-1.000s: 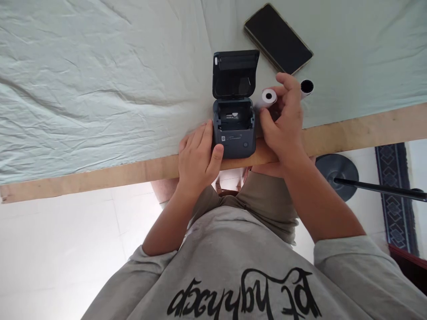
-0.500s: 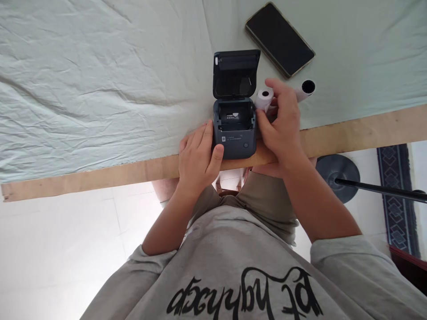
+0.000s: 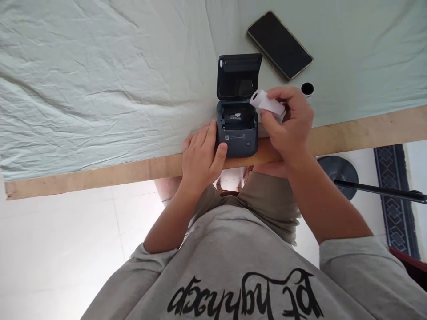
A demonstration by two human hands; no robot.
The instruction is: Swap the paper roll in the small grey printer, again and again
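Note:
A small dark thermal printer (image 3: 239,144) stands at the table's edge, its lid (image 3: 237,75) raised and its paper bay exposed. My left hand (image 3: 202,155) lies against the printer's left side, fingers stretched out flat and thumb near its front corner. Between the thumb and fingers of my right hand (image 3: 290,122) is a white paper roll (image 3: 265,103), tilted, with one hollow end over the bay's upper right corner. Behind that hand, a second white roll (image 3: 311,94) shows mostly its dark hollow end; the hand hides the rest.
A dark phone (image 3: 280,44) lies behind the rolls on the pale green cloth (image 3: 133,89). The table's wooden edge (image 3: 100,178) runs along the front. On the floor to the right are a round black stand base (image 3: 338,171) and a patterned rug (image 3: 393,204).
My right hand has lifted the paper roll and tipped it leftward, bringing its end over the printer's corner. My left hand keeps its place beside the printer. The view has shifted slightly.

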